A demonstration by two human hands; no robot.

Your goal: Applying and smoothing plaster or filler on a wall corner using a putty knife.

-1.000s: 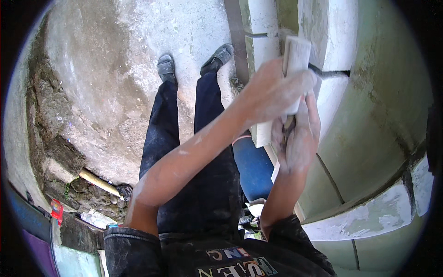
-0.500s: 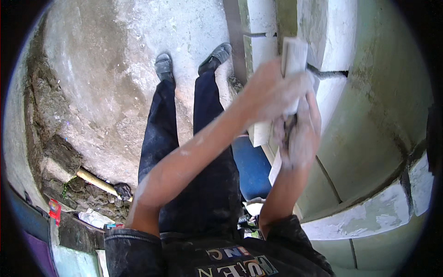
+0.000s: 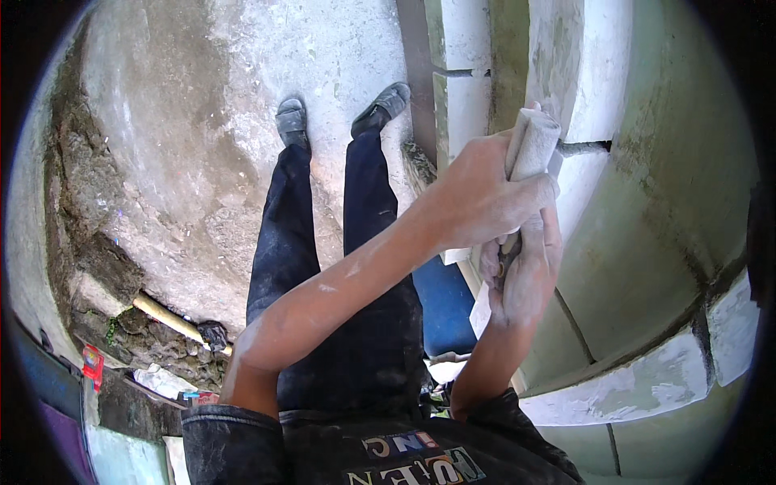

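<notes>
A rolled or folded grey-white dusty sheet is held upright, leaning slightly right, in front of the white blocks on the right. My left hand reaches across from the left and is closed around its middle, with the upper end sticking out above the fingers. Just below, my right hand is closed about the lower part, partly covered by the left hand. A small dark and tan bit shows between the right thumb and fingers; I cannot make out what it is. White dust coats both hands.
White-coated blocks and a curved greenish wall with dark joints stand at the right. A blue panel lies below my hands. On the left are rough ground, a yellowish pole, a black bag and a red object.
Both hands, blurred by motion before, are now sharper. The sheet's upper end has moved lower and a little to the right, tilting more to the right. The grip remains.
</notes>
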